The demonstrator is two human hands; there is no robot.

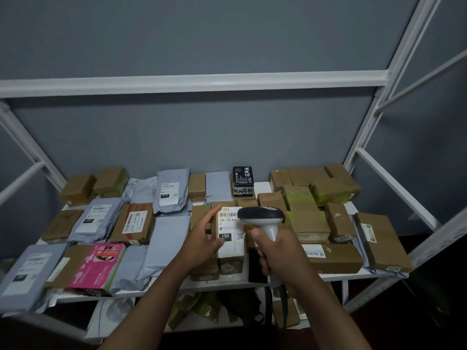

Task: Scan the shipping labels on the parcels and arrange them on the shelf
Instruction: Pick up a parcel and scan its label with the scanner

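Left hand [202,238] fingers grasp a box [231,248] (label reading 15H faces up). Right hand [278,253] fingers clench the scanner [262,215], its head over the label.

From my end the scanner [262,218] reads as smooth moulded plastic, pale grey on the handle and dark with a slight gloss on the head. The parcel [231,265] is brown cardboard, and its label [231,231] is matt white paper. I see creased grey plastic mailers [168,238] with a dull sheen, cardboard boxes [307,223] bound in shiny yellowish tape [331,190], and a pink carton [98,266] in glossy print. The shelf [192,80] frame looks like white painted metal, and the wall [202,34] is matt grey.
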